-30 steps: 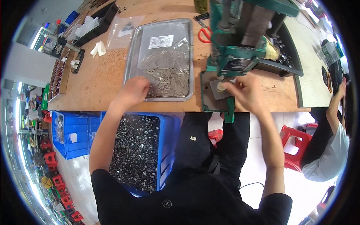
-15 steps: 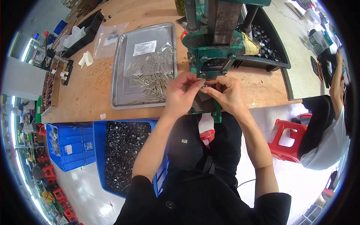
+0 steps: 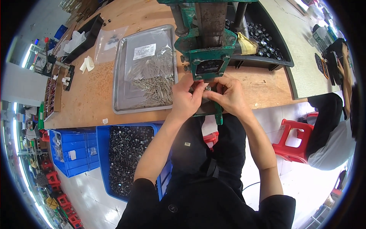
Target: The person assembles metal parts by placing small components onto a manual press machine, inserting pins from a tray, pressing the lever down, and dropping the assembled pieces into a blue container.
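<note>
Both my hands meet under the head of a green bench press (image 3: 209, 68). My right hand (image 3: 231, 96) is closed, thumb and fingers pinching a small round dark part with a shiny face (image 3: 207, 88). Beside it my left hand (image 3: 185, 95) is closed too, thumb against fingertips; what it holds is hidden. Left of my hands lies a metal tray (image 3: 119, 103) with loose thin metal pins (image 3: 157, 91) and a clear plastic bag of more pins (image 3: 152, 63). Behind the press on the right, a black bin (image 3: 275, 65) holds several small round black parts (image 3: 263, 42).
Below the table's left side stands a blue crate (image 3: 102, 168) full of pins with round heads, next to another blue crate (image 3: 78, 152). The press's green lever (image 3: 218, 114) hangs near my right wrist. Someone sits at the right by a red stool (image 3: 291, 141).
The view has shifted slightly, so the press appears further left. My fingers stay together beneath it, and the round part's shiny face shows more plainly now.
</note>
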`<action>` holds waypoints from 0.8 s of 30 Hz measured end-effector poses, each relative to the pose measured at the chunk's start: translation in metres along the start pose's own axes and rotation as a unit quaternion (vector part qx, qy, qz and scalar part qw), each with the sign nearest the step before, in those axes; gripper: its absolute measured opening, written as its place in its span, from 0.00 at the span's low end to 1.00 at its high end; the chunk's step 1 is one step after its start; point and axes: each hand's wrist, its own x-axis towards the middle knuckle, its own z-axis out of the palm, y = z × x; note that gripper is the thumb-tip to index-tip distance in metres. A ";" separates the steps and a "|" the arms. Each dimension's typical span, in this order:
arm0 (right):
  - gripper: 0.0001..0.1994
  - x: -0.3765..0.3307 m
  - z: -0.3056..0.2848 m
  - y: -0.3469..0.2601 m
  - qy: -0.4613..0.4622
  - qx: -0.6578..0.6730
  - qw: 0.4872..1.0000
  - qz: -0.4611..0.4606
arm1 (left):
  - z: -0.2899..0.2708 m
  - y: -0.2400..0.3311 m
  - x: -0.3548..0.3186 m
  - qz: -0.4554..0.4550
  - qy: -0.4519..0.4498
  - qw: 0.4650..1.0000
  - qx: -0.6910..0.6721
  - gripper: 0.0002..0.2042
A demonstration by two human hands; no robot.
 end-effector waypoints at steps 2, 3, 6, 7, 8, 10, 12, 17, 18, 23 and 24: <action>0.25 0.006 -0.014 -0.008 -0.075 0.068 0.995 0.011 | -0.002 -0.001 0.000 0.035 0.013 0.999 0.030 0.05; 0.25 0.011 -0.022 -0.013 -0.076 0.068 0.995 0.009 | -0.001 0.000 0.002 0.103 0.019 0.991 0.080 0.06; 0.32 0.039 -0.069 -0.003 -0.126 0.326 0.927 -0.135 | 0.007 0.006 0.006 0.184 0.015 0.974 0.134 0.07; 0.30 0.047 -0.069 -0.045 -0.028 0.197 0.979 0.033 | 0.001 0.004 0.003 0.192 0.023 0.970 0.146 0.08; 0.35 0.060 -0.072 -0.050 -0.007 0.359 0.924 -0.135 | 0.003 0.004 0.003 0.206 0.025 0.967 0.146 0.08; 0.38 0.087 -0.103 -0.070 -0.096 0.339 0.916 -0.194 | 0.003 0.005 0.002 0.203 0.032 0.965 0.161 0.06; 0.34 0.090 -0.086 -0.141 0.094 0.400 0.912 -0.002 | 0.002 0.002 0.001 0.196 0.041 0.963 0.179 0.05; 0.42 0.104 -0.098 -0.158 0.156 0.267 0.942 -0.133 | 0.003 0.004 0.002 0.196 0.030 0.969 0.148 0.07; 0.41 0.099 -0.100 -0.171 0.182 0.239 0.931 -0.209 | 0.002 0.005 0.001 0.194 0.033 0.969 0.150 0.07; 0.24 0.032 -0.152 -0.159 0.009 0.284 0.878 -0.386 | 0.015 -0.006 0.001 0.149 0.047 0.984 0.085 0.07; 0.17 -0.005 -0.125 -0.163 0.085 0.252 0.887 -0.377 | 0.016 -0.006 0.001 0.151 0.052 0.984 0.083 0.07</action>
